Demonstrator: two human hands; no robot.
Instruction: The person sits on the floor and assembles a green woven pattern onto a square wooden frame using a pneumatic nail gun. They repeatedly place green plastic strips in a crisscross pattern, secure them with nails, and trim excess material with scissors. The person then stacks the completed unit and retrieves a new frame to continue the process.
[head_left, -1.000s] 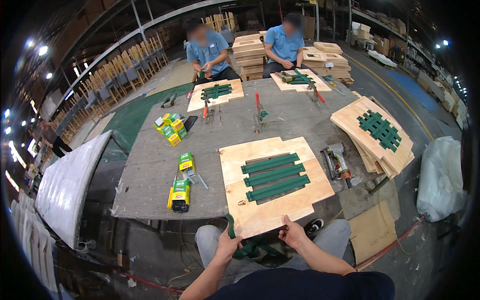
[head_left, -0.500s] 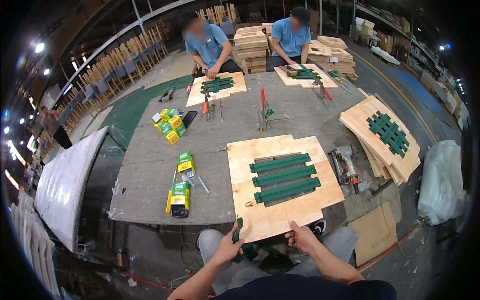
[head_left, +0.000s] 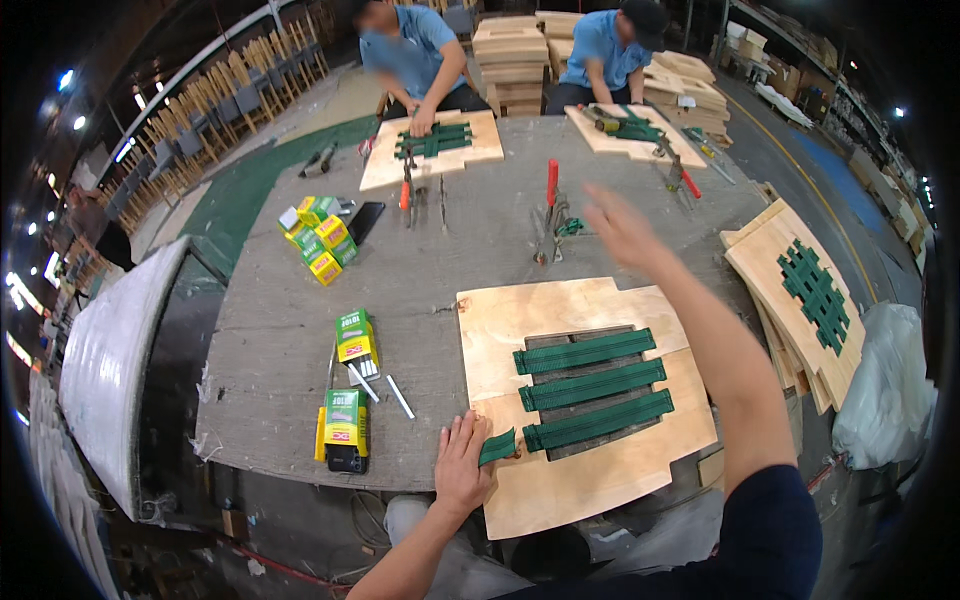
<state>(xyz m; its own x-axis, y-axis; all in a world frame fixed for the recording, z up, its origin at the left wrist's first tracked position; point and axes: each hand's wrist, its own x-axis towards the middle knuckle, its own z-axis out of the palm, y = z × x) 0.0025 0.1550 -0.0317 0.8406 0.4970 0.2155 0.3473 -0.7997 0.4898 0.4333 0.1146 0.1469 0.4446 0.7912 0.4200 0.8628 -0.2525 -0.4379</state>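
Observation:
A cut-out plywood panel lies at the table's near edge, with three green webbing straps stretched across its opening. My left hand rests on the panel's left edge, fingers extended, holding down the end of another short green webbing strap. Beyond the panel, my right hand reaches out, blurred by motion, fingers stretched and seemingly empty. Just left of it stands a red-handled metal hand tool, apart from the fingers. My right forearm covers part of the panel's right side.
Green-yellow staple boxes and loose staple strips lie left on the table. More small boxes sit beside a phone. Webbed panels are stacked at right. Two co-workers in blue shirts work opposite.
My right hand has let go of the panel's near edge and moved far forward toward the red-handled tool. My left hand has moved up the panel's left edge, bringing the loose strap onto its face.

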